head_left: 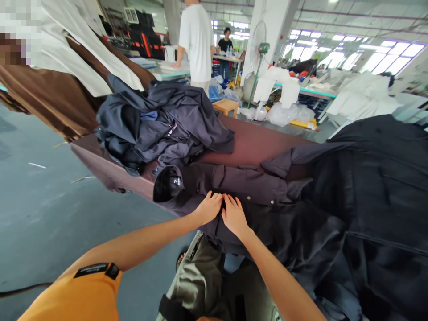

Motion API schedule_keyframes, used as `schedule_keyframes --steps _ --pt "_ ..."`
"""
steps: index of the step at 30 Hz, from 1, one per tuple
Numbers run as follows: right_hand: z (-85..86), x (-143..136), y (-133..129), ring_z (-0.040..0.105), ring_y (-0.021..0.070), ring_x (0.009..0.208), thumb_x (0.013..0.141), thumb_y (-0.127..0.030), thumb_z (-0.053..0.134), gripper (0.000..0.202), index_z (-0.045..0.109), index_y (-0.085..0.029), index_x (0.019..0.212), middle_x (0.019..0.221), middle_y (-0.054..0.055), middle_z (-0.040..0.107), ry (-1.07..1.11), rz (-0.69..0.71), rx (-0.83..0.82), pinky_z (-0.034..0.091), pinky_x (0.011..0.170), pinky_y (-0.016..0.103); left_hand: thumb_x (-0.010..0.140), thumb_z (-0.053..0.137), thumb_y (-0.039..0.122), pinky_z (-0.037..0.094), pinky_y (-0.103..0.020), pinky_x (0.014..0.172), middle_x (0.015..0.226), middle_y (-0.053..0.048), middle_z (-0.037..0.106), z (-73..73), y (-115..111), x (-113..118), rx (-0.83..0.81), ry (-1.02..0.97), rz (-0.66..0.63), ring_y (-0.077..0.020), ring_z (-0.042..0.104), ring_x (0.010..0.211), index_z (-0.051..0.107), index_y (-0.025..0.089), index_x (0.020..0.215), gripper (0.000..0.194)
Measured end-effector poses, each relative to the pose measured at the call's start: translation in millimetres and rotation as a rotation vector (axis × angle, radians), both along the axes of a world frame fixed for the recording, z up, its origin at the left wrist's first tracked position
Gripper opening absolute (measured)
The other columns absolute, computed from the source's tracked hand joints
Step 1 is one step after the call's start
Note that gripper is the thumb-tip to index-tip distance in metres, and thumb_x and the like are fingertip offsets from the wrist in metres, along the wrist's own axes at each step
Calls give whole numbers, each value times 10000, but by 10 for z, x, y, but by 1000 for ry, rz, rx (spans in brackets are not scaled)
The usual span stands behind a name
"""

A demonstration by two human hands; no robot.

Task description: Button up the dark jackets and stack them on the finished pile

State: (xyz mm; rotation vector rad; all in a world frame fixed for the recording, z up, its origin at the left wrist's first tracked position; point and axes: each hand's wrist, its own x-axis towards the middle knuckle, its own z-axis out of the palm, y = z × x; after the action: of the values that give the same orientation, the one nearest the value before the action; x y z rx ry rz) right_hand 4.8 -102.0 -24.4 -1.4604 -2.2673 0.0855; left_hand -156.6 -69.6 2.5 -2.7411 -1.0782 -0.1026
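At the centre of the frame, the left hand and right hand pinch the dark jacket's front, fingertips nearly meeting, though its cloth drooping lapward could, by its weight, drag the front crooked.

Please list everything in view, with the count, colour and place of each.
Collared jacket: one, dark grey, under both hands
Snap buttons: at least two, pale, on its front
Covered table: one, maroon, beneath the jacket
Crumpled garments: count unclear, navy, table's far left
Draped garments: count unclear, black, right
Hanging cloth: count unclear, brown and white, upper left
Wooden stool: one, tan, behind table
Pedestal fan: one, green motor, by pillar
Pillar: one, white, background
Plastic bags: several, clear, background floor
People: at least two, white and black tops, background
Trousers: one pair, olive, below
Sleeve: one, orange, lower left
Left hand, right hand: one each, bare, on jacket
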Motion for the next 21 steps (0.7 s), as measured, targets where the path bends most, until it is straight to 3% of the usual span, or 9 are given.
schedule_keyframes --steps 4,9,21 --pt "-33 -35 -72 440 281 1370 929 -148 466 512 454 -50 1432 1418 173 544 -59 -6 43 274 1185 512 911 494 170 364 -473 968 1192 -186 567 25 -47 94 26 78 -41 -309 486 1069 656 70 1171 322" --pt "-39 -82 -115 454 314 1353 925 -174 483 504 486 -38 1410 1384 207 561 -109 -27 50 270 1177 520 882 575 185 389 -402 813 1050 -137 578 111 5 141 6 141 -103 -280 483 990 700 132 1010 186" --pt "73 -253 17 507 358 1238 882 -161 482 498 527 -24 1358 1319 252 578 -38 -84 -18 295 1098 606 889 552 207 405 -397 791 1025 -149 581 118 274 117 -117 132 -99 -276 489 959 670 105 1070 239"
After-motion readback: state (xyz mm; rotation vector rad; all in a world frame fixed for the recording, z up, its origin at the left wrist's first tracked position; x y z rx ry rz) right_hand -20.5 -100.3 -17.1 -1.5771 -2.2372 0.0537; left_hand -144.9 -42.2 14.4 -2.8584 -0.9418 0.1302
